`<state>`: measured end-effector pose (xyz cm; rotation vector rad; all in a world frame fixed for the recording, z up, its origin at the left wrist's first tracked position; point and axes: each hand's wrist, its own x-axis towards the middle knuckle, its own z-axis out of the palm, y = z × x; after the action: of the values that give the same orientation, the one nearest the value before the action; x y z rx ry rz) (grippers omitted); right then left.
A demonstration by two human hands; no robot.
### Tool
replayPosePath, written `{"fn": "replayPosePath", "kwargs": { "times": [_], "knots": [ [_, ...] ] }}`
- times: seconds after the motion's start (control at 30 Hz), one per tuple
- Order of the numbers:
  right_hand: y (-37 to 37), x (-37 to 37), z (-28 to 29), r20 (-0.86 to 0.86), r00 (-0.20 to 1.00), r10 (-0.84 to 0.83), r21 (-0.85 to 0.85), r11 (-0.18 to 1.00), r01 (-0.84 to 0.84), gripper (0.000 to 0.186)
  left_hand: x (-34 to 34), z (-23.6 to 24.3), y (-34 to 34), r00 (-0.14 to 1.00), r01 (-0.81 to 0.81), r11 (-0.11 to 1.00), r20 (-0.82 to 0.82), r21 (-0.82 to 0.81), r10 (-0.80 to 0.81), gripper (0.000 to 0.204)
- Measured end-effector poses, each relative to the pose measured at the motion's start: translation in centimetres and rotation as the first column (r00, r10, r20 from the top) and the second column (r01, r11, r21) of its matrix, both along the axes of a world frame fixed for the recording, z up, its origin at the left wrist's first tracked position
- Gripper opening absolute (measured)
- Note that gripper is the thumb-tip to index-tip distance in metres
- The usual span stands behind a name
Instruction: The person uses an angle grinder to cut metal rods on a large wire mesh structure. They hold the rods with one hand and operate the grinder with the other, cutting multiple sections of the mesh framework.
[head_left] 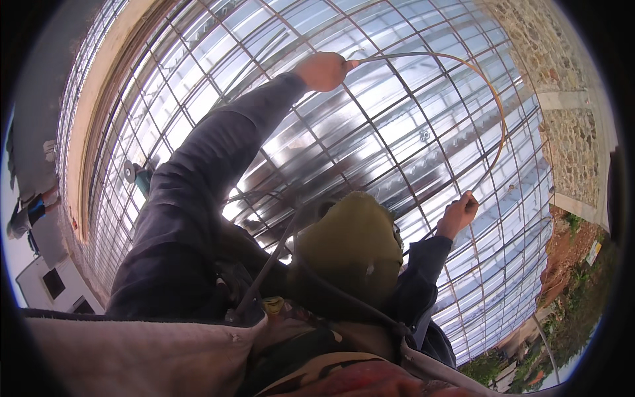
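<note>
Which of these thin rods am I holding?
The brownish rod curving between your left hand and right hand; the others form the crossed grid.

My left sleeve, frame left, and right sleeve, lower right: plain dark navy. The wire I've got, upper right: golden brown along the curve, greyer toward its ends. Mesh: dark brown bars, grid pattern. Sheeting behind it: silver-white, bluish toward frame right, striped by ribs. Rounded thing, lower centre: plain olive green. My cloth, bottom edge: camouflage, brown, tan, black, red. Garment flap, lower left: pale pinkish beige. Power tool, frame left: teal green, grey disc. Beam, far left: tan. Stone wall, right: mottled tan-grey patchwork. Earth, lower right: reddish brown.
</note>
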<state>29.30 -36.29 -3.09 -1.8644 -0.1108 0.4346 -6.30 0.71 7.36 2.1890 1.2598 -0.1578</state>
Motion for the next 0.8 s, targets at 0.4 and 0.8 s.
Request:
{"fn": "replayPosePath", "kwargs": {
  "times": [0.4, 0.8],
  "knots": [
    [-5.2, 5.0, -4.1, 0.384, 0.853, 0.354, -0.589, 0.805, -0.069, 0.042, -28.1, -8.4, -2.7, 0.913, -0.405, 0.839, 0.114, 0.364, 0.392, 0.046],
    [2.7, -0.2, 1.0, 0.524, 0.494, 0.694, -0.792, 0.61, -0.016, 0.043, -30.2, -12.8, -5.8, 0.873, -0.387, 0.775, -0.071, 0.499, 0.482, 0.037]
  ]
}}
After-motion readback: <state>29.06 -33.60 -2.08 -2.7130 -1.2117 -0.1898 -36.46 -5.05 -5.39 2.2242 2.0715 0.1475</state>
